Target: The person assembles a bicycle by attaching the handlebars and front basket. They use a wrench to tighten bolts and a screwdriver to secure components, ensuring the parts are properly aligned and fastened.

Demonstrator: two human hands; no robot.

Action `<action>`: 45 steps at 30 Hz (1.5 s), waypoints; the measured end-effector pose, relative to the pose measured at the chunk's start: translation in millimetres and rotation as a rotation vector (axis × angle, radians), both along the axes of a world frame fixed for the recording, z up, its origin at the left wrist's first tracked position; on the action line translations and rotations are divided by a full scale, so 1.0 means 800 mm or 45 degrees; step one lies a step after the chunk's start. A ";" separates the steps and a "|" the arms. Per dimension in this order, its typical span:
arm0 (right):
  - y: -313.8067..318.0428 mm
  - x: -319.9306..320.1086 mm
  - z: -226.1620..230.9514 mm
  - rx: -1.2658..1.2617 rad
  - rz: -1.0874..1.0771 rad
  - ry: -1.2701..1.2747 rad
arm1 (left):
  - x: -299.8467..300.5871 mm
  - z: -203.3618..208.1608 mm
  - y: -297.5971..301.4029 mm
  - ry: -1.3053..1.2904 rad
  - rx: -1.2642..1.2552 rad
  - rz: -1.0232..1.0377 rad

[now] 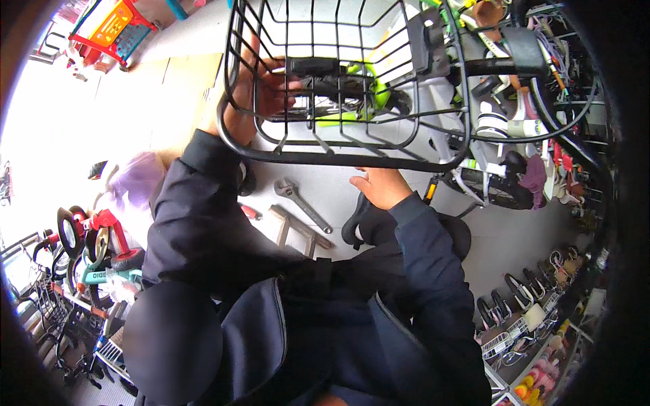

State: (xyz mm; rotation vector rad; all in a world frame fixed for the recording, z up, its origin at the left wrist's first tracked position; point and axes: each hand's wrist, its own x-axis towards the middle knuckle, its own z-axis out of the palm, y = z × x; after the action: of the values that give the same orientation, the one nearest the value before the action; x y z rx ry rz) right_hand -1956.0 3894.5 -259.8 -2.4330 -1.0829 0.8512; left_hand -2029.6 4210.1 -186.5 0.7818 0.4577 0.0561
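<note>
Black wire makes up the bicycle basket (240,140), which fills the upper middle of the head view, beside a black handlebar (491,66) on its right and above the pale tiled floor (504,237). The left hand (271,95) lies at the basket's left end, seen through the wires, its thumb pointing up and its fingers reaching right and slightly bent; whether they bear on the mesh or only pass behind it cannot be told. The right hand (384,188) is just below the near rim in this view, thumb out to the side, the other fingers partly hidden, so I cannot tell whether it holds anything. Through the mesh show a bright green bicycle frame (342,120) and a dark wheel, and a black mounting plate (430,44) sits at the basket's right end. Judging progress, the basket seems to be in place by the handlebar, but no fastening can be made out, so whether it is secured stays uncertain; any work left would probably lie around that plate. An adjustable wrench (303,205) rests on the floor beside a wooden stool (301,229), in neither hand, and a purple plastic bag (139,179) stands farther left.
</note>
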 end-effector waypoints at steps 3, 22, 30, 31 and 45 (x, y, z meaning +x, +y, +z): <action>0.003 -0.006 -0.008 -0.234 0.159 0.040 | -0.013 0.030 0.025 -0.034 0.592 0.048; -0.006 -0.080 -0.071 -0.429 0.312 0.255 | -0.421 -0.515 -0.095 1.773 0.390 -0.186; -0.027 -0.102 -0.084 -0.295 0.475 0.204 | -0.299 -0.558 -0.123 2.120 0.174 0.362; -0.032 -0.102 -0.084 -0.215 0.538 0.131 | -0.290 -0.558 -0.122 2.228 0.220 0.265; -0.037 -0.130 -0.093 -0.496 0.219 0.256 | -0.371 -0.592 -0.092 1.835 1.082 -0.074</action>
State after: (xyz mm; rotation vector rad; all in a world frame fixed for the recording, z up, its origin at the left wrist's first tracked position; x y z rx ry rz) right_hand -2059.6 3865.2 -333.8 -2.5044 -1.1494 1.4489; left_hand -2326.4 4136.8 -660.3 1.6166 1.8479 -0.4288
